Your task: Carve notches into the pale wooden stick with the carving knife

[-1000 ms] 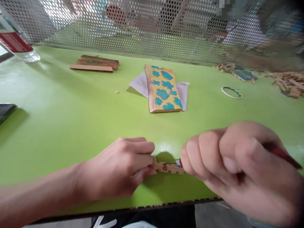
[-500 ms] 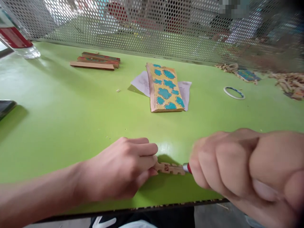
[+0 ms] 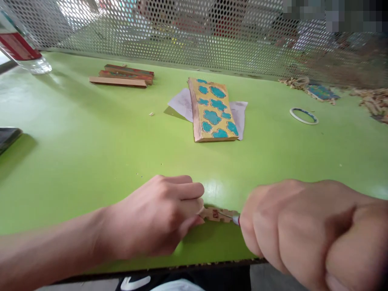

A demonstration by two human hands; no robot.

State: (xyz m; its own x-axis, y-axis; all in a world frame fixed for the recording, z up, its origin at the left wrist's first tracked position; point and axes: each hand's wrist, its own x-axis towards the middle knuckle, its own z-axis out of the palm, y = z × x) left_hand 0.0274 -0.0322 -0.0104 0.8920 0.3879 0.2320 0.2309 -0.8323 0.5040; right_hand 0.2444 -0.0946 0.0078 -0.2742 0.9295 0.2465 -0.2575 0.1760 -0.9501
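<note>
Along the front edge of the desk (image 3: 91,133), I log 1 notched wooden piece (image 3: 220,215), pinched by the fingers (image 3: 194,193) of my left hand (image 3: 154,216); 1 red-collared carving knife (image 3: 235,220) touches it, clenched in my right hand (image 3: 303,230), now lower than 1 second ago.

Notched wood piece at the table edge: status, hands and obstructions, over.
Left hand pinching notched wood piece. Right hand fisted on carving tool, tip at the wood. Painted block lies ahead, not in the way.
</note>
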